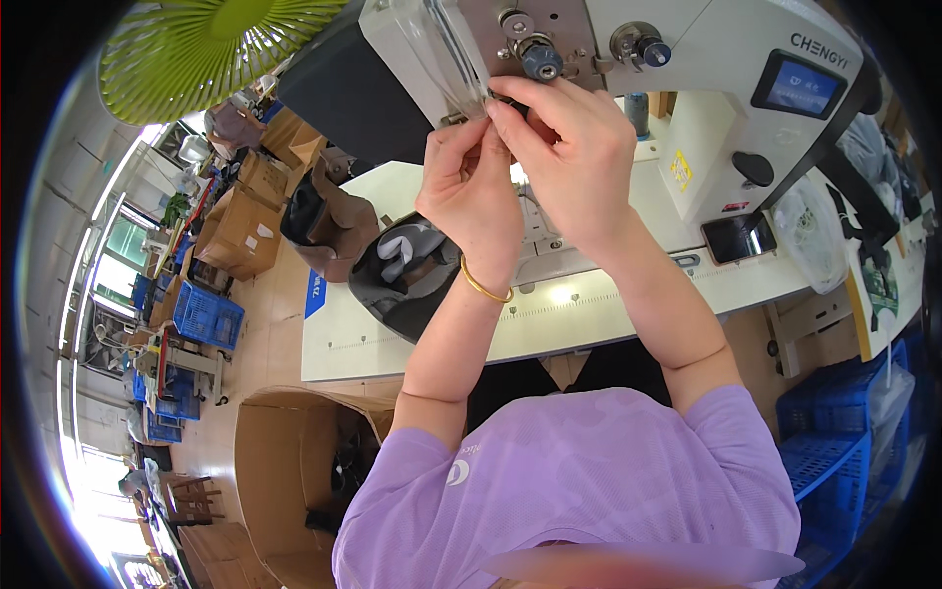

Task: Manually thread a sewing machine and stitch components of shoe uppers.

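Note:
Both of my hands are raised to the head of a white sewing machine (702,44), just under its dark tension knob (542,61). My left hand (476,187) is pinched closed, thumb against fingers, with a gold bangle (485,286) at the wrist. Close against it, my right hand (581,147) pinches with thumb and forefinger beside the clear guard (456,59). Whatever lies between the fingertips is too small to make out. Left of my forearm, a dark grey fabric piece (397,280) rests on the sewing table (343,358), with a brown one (343,224) behind it.
A green fan (231,44) stands at the far left. An open cardboard box (270,442) sits on the floor at my left, blue crates (829,452) at my right. The machine's small screen (800,86) and a clear plastic bag (812,231) are on the right.

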A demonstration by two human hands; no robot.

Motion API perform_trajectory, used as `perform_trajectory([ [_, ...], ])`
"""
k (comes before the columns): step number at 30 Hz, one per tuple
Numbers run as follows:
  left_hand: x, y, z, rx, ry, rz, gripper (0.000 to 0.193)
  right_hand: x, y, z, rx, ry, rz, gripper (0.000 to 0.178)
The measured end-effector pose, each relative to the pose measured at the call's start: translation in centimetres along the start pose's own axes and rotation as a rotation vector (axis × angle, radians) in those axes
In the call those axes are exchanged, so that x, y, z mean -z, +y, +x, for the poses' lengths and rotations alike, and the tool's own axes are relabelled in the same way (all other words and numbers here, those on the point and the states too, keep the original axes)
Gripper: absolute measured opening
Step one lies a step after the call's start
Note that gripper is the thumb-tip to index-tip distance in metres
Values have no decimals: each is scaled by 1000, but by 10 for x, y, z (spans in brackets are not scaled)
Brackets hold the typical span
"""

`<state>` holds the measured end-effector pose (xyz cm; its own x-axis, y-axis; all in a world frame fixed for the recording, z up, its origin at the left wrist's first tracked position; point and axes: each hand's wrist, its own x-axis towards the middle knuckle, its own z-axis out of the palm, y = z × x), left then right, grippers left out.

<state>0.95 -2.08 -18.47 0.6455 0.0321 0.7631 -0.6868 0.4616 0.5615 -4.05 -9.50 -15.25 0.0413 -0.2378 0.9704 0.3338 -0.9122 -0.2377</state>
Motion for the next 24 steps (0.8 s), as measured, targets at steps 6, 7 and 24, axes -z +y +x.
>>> perform_trajectory([
  [6,-5,5,-3,71,31,23,8,-1,0,1,-112,-35,131,7],
  [7,-6,4,-3,70,38,-1,7,-2,1,1,-112,-36,131,7],
  [24,29,54,7,-673,-243,529,45,69,-26,18,192,-270,349,13],
])
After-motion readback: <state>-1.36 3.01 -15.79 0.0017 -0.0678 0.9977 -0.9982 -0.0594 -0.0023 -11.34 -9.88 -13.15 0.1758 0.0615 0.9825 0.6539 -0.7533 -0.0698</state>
